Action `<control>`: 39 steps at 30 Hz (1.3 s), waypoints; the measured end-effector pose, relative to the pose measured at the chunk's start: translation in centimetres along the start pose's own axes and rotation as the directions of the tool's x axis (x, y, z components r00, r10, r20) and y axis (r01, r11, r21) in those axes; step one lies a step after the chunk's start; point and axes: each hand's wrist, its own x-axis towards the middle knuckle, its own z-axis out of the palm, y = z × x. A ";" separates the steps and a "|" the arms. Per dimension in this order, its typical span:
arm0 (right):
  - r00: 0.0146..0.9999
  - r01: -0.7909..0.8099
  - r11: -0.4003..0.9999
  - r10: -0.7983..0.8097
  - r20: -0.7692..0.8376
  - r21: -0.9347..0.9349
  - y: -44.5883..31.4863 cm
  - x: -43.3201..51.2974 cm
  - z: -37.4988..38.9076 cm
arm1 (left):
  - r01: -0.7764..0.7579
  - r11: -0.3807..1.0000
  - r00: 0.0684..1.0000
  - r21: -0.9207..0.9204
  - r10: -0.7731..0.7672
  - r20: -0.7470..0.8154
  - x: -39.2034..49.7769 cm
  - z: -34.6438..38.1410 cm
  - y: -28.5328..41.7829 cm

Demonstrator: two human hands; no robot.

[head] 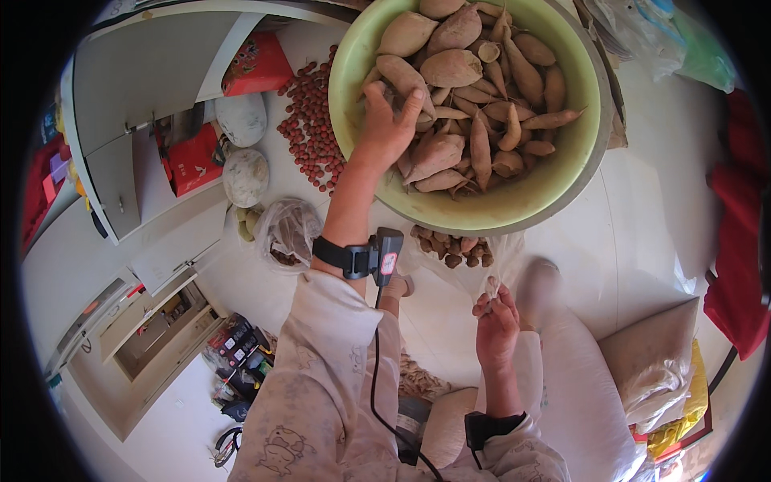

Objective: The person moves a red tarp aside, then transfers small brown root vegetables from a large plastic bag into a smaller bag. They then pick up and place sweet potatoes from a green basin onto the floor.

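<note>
Reaching into the large yellow-green basin (355, 36), my left hand (388, 129) has its thumb and fingers around a sweet potato (402, 73) at the near left of the heap. Many more sweet potatoes (452, 67), some thick and some thin, fill the basin. Below the rim, my right hand (499, 322) pinches the gathered edge of a clear plastic bag (506, 256). Small brown tubers (453, 248) lie at the bag's other end, partly hidden under the basin's rim.
Red round fruits (310, 120) are spread on the floor left of the basin. Nearby are two pale wax gourds (246, 178), another plastic bag (292, 229) and red boxes (191, 159) by grey cabinets (150, 72). Full sacks (581, 385) stand by my right leg; red cloth (738, 241) hangs at right.
</note>
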 end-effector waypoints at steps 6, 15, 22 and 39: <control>1.000 0.013 1.000 -0.014 0.015 0.012 0.0 -0.2 -0.1 | 0.105 0.994 0.994 -0.035 -0.103 0.040 1.2 -1.5 0.1; 0.999 -0.012 0.999 0.014 -0.047 0.035 -0.2 -0.2 -0.3 | 0.114 0.988 0.993 -0.108 -0.114 0.005 -0.2 -0.4 -0.2; 1.000 0.008 1.000 -0.008 0.005 0.006 -0.2 -0.1 -0.1 | 0.098 0.957 0.993 -0.273 -0.113 -0.038 -1.1 -0.3 -0.4; 1.000 -0.007 1.000 0.007 -0.021 -0.002 0.4 0.1 0.7 | 0.106 0.785 0.988 -0.610 -0.153 -0.025 -1.2 0.2 1.1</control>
